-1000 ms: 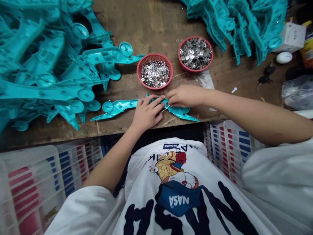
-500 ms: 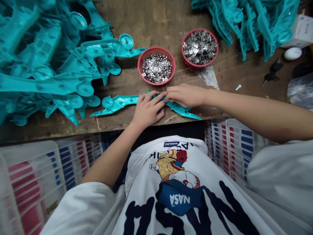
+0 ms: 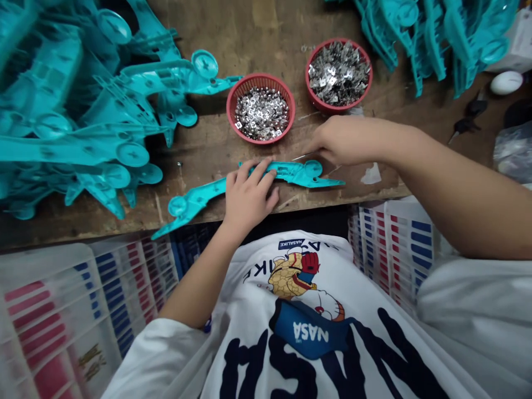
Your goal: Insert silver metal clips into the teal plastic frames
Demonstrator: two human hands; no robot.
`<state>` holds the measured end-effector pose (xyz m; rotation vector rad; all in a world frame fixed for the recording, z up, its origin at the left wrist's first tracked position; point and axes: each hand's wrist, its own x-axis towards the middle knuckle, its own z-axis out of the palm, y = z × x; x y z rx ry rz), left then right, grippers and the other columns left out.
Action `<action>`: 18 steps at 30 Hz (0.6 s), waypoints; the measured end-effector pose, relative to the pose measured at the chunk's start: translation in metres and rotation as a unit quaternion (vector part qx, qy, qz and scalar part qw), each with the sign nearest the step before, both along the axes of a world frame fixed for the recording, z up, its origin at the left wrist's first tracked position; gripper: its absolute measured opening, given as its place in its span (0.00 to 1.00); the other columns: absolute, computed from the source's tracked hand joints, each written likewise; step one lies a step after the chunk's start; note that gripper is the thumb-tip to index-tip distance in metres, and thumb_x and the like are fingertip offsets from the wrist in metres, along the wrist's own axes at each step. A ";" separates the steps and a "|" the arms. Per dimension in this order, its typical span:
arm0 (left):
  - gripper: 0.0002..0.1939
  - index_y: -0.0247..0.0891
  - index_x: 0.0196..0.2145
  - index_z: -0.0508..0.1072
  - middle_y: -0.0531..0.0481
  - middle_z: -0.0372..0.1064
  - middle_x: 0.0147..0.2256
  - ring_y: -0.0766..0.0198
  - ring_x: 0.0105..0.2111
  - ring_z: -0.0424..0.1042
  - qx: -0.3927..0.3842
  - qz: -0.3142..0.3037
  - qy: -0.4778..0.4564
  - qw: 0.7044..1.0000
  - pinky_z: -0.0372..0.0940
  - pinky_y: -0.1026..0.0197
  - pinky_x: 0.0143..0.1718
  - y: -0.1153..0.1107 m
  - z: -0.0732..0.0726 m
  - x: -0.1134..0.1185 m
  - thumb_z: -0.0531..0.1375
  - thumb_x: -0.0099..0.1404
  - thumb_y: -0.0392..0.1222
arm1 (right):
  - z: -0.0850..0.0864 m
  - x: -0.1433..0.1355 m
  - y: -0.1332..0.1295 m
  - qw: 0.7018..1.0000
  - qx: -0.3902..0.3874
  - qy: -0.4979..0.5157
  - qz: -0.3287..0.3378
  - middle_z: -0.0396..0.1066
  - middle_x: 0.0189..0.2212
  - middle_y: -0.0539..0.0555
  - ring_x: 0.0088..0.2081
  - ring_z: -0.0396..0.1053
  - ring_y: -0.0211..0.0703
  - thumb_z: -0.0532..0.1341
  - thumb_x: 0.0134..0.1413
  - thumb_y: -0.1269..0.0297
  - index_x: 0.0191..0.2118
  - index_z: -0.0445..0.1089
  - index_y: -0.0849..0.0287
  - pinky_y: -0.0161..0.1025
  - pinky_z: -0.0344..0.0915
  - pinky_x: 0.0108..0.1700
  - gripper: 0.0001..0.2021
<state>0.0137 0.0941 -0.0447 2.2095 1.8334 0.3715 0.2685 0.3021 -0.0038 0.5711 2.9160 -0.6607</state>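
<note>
A long, bent teal plastic part point(image 3: 203, 195) lies along the table's near edge, with a round disc towards each end. My left hand point(image 3: 248, 194) rests over its middle, fingers curled across the far edge and holding it down, thumb apart on the near side. Above the part's right end, my right hand point(image 3: 338, 143) is closed in a pinch on a thin metal tool point(image 3: 300, 157). Its tip points left, just beyond the part; the rest is hidden in the fingers. A red basket point(image 3: 231, 113) of small metal pieces stands just past my left hand.
A second red basket point(image 3: 311, 98) of metal clips stands behind my right hand. Teal parts point(image 3: 78, 111) pile up at left, more point(image 3: 436, 39) at back right. Keys point(image 3: 469, 119) and a white oval object point(image 3: 506, 83) lie right. Plastic crates point(image 3: 95, 288) flank my lap.
My right hand has lifted off the teal part and moved right, showing the thin metal tool. The part has turned, its left end nearer me and its right end farther away.
</note>
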 end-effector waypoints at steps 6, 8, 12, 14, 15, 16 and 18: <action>0.17 0.45 0.61 0.80 0.36 0.75 0.74 0.29 0.73 0.71 0.048 0.060 -0.045 0.996 0.63 0.29 0.69 -0.004 0.001 0.012 0.63 0.81 0.53 | 0.030 -0.002 0.001 0.988 -0.138 0.075 0.012 0.87 0.50 0.53 0.45 0.82 0.45 0.59 0.79 0.67 0.61 0.87 0.58 0.43 0.75 0.51 0.19; 0.16 0.44 0.60 0.79 0.36 0.77 0.72 0.32 0.72 0.73 0.056 0.043 -0.070 0.995 0.65 0.32 0.69 0.002 -0.005 0.010 0.63 0.81 0.52 | 0.042 -0.005 0.000 0.966 -0.247 0.077 -0.001 0.87 0.54 0.56 0.43 0.84 0.43 0.63 0.77 0.66 0.63 0.86 0.59 0.39 0.77 0.47 0.18; 0.10 0.45 0.55 0.81 0.39 0.81 0.67 0.38 0.69 0.77 0.064 -0.007 -0.092 0.994 0.69 0.34 0.67 0.007 -0.020 0.009 0.62 0.82 0.47 | 0.055 -0.012 -0.009 0.891 -0.434 0.124 -0.048 0.87 0.60 0.53 0.48 0.87 0.45 0.71 0.73 0.63 0.67 0.84 0.52 0.39 0.83 0.50 0.21; 0.09 0.47 0.53 0.81 0.41 0.81 0.67 0.39 0.69 0.78 0.081 -0.009 -0.097 0.992 0.69 0.32 0.68 0.004 -0.026 0.012 0.62 0.82 0.43 | 0.055 -0.018 -0.018 0.865 -0.430 0.224 -0.129 0.89 0.51 0.51 0.49 0.88 0.46 0.77 0.68 0.61 0.54 0.89 0.50 0.40 0.84 0.53 0.11; 0.09 0.48 0.52 0.81 0.42 0.81 0.68 0.39 0.69 0.77 0.089 -0.007 -0.101 0.991 0.68 0.31 0.68 0.003 -0.028 0.013 0.61 0.81 0.41 | 0.053 -0.021 -0.022 0.853 -0.409 0.273 -0.175 0.89 0.45 0.50 0.47 0.88 0.46 0.81 0.65 0.59 0.47 0.89 0.49 0.40 0.85 0.53 0.08; 0.09 0.49 0.52 0.81 0.43 0.81 0.68 0.39 0.70 0.77 0.096 -0.005 -0.106 0.990 0.68 0.30 0.69 0.001 -0.030 0.015 0.61 0.81 0.39 | 0.052 -0.024 -0.026 0.847 -0.379 0.305 -0.214 0.88 0.41 0.50 0.44 0.87 0.46 0.84 0.61 0.56 0.41 0.88 0.49 0.40 0.84 0.50 0.10; 0.10 0.49 0.52 0.81 0.43 0.81 0.69 0.39 0.71 0.77 0.102 -0.002 -0.118 0.988 0.68 0.28 0.69 -0.002 -0.032 0.018 0.60 0.82 0.38 | 0.049 -0.029 -0.031 0.864 -0.312 0.309 -0.247 0.85 0.35 0.50 0.38 0.83 0.44 0.85 0.59 0.44 0.37 0.86 0.49 0.41 0.81 0.44 0.17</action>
